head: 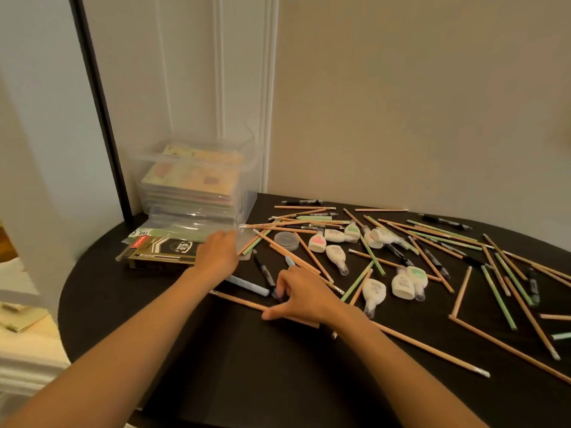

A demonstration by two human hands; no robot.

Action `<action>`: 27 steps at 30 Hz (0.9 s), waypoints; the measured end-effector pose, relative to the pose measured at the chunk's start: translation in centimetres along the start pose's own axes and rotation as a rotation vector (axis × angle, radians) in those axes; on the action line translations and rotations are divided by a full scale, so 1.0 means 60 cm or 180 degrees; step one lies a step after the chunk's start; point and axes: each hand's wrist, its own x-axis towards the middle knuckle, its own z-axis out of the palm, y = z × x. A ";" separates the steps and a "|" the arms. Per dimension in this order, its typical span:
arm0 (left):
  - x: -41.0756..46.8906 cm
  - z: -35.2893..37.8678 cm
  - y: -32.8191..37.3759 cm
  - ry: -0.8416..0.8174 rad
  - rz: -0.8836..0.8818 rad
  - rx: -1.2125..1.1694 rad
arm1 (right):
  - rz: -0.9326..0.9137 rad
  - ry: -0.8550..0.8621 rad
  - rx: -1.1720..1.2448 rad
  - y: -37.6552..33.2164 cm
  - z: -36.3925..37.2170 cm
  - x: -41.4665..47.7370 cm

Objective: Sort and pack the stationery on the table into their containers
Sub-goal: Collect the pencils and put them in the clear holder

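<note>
Wooden pencils (238,300) lie scattered over our dark table (247,381). Our left hand (217,254), fingers straight, touches a clear pouch (191,225). Our right hand (302,296) curls its fingers onto a black pen (264,271); whether it grips we cannot tell.

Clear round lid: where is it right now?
In the head view, the clear round lid lies mid-table beside the pink-labelled correction tape, right of the left hand.

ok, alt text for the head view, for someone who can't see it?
A person's right hand touches a black pen with its fingertips while the left hand reaches toward a clear bin of stacked booklets. The dark table is strewn with wooden pencils, green pencils and white correction-tape dispensers.
</note>
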 end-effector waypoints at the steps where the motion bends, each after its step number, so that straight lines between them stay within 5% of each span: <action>1: 0.004 0.003 -0.002 0.0064 0.0000 -0.0038 | -0.0094 -0.0051 -0.0063 0.000 0.001 0.002; 10: 0.045 0.003 -0.003 0.0561 0.0178 0.0289 | -0.0049 -0.0318 0.0045 0.014 -0.018 0.028; 27: 0.171 0.021 -0.008 0.0329 0.0312 0.1070 | 0.0797 0.0058 0.1167 0.094 -0.061 0.084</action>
